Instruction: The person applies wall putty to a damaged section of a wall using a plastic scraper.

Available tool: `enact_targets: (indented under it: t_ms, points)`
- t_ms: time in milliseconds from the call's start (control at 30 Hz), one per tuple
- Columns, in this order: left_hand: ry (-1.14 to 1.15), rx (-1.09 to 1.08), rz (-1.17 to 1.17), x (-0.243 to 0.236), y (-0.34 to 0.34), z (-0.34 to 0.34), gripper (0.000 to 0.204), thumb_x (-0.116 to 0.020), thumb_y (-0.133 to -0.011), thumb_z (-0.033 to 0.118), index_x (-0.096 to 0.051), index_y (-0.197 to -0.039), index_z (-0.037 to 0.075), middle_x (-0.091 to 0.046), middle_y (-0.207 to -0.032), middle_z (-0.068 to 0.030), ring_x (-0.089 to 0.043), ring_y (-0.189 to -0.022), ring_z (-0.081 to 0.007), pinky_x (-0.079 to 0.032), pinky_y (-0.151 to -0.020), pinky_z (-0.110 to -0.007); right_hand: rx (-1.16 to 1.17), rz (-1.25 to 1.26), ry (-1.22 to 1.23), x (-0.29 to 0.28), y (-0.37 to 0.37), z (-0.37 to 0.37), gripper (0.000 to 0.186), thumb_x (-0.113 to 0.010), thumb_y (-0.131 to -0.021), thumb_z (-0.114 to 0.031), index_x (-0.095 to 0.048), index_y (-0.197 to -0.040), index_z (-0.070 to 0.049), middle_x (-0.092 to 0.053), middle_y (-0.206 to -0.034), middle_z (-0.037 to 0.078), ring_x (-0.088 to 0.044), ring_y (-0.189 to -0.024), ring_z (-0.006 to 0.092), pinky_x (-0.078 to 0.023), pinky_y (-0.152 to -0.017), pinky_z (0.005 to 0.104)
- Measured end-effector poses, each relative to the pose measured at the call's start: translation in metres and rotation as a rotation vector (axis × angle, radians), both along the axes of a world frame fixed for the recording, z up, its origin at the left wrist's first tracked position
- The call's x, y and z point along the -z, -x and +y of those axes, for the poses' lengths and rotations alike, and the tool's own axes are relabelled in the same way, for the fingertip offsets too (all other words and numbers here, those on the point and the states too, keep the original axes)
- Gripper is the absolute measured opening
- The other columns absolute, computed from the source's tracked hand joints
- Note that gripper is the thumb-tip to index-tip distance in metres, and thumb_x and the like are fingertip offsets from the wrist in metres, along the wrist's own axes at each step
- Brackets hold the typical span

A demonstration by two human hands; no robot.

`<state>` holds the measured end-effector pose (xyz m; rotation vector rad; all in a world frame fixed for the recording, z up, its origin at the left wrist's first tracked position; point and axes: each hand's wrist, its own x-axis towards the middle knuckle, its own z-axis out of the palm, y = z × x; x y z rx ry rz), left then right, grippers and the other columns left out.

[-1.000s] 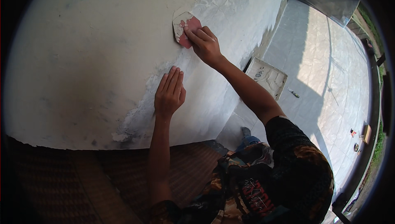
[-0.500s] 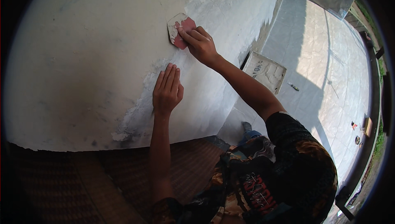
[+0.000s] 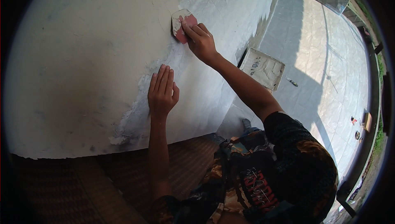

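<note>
A red putty scraper [image 3: 190, 20], smeared with pale filler, is gripped in my right hand [image 3: 200, 44]; its blade lies against the plastered wall [image 3: 94, 51]. Lower down and to the left, my left hand [image 3: 162, 94] rests flat on the wall, palm in, its fingers stretched out and holding nothing. Around both hands runs a lighter, uneven band of filler [image 3: 138, 113]. Where the scraper's edge meets the wall is partly hidden by the tool itself.
A shallow tray [image 3: 263, 69] of pale filler stands on the tiled floor [image 3: 300, 51] beside the wall. Close to it lies a small slim object [image 3: 292, 81]. A box [image 3: 367, 122] and small items sit at the far right. Brown woven-looking surface [image 3: 123, 166] is below the wall.
My right hand and the scraper have shifted slightly up the wall. My left hand sits a little further left in the picture, still flat on the wall.
</note>
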<state>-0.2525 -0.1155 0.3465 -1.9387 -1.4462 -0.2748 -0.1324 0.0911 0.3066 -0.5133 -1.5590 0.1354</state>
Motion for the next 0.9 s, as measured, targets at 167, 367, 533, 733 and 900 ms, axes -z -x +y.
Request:
enact_targets:
  t_ms: [167,367,533,733,900]
  points:
    - [0.009,-0.053,-0.031,-0.004,0.0,-0.013,0.043,-0.058,-0.087,0.008,-0.062,-0.128,-0.003,-0.062,-0.136,-0.0146,-0.054,-0.133,-0.0255,-0.038,-0.114,-0.043,-0.194,0.076,0.128,0.022,-0.002,-0.048,0.06,-0.073,-0.07,0.007,-0.066,-0.128,-0.007,-0.061,-0.084,0.006,-0.059,-0.077,0.0238,-0.053,-0.071,0.0347]
    - [0.033,-0.042,-0.068,-0.007,0.0,-0.017,0.05,-0.059,-0.087,0.009,-0.056,-0.136,-0.003,-0.058,-0.141,-0.0157,-0.051,-0.136,-0.0275,-0.036,-0.115,-0.045,-0.061,0.145,0.101,-0.039,-0.003,-0.01,0.058,-0.073,-0.071,0.005,-0.065,-0.128,-0.007,-0.06,-0.083,0.006,-0.058,-0.077,0.0245,-0.052,-0.069,0.0367]
    - [0.039,-0.066,-0.103,-0.006,-0.001,-0.024,0.051,-0.06,-0.088,0.011,-0.056,-0.136,-0.002,-0.057,-0.142,-0.0154,-0.049,-0.138,-0.0273,-0.034,-0.116,-0.046,-0.13,0.039,0.184,0.006,0.009,-0.062,0.06,-0.073,-0.071,0.005,-0.065,-0.129,-0.007,-0.06,-0.083,0.006,-0.059,-0.079,0.0253,-0.054,-0.071,0.0367]
    - [0.042,-0.088,-0.096,-0.003,0.002,-0.029,0.051,-0.061,-0.087,0.013,-0.056,-0.136,-0.001,-0.057,-0.142,-0.0139,-0.048,-0.139,-0.0263,-0.031,-0.117,-0.05,-0.141,0.252,0.226,-0.032,-0.002,-0.057,0.052,-0.072,-0.074,0.007,-0.067,-0.125,-0.005,-0.058,-0.077,0.007,-0.057,-0.075,0.0247,-0.049,-0.065,0.0364]
    - [0.036,-0.057,-0.115,0.001,0.003,-0.026,0.051,-0.061,-0.087,0.013,-0.057,-0.136,-0.001,-0.057,-0.143,-0.0137,-0.048,-0.139,-0.026,-0.03,-0.118,-0.049,-0.05,0.135,0.099,-0.039,0.017,-0.038,0.053,-0.07,-0.075,0.005,-0.064,-0.128,-0.004,-0.061,-0.086,0.008,-0.059,-0.082,0.0274,-0.053,-0.072,0.0383]
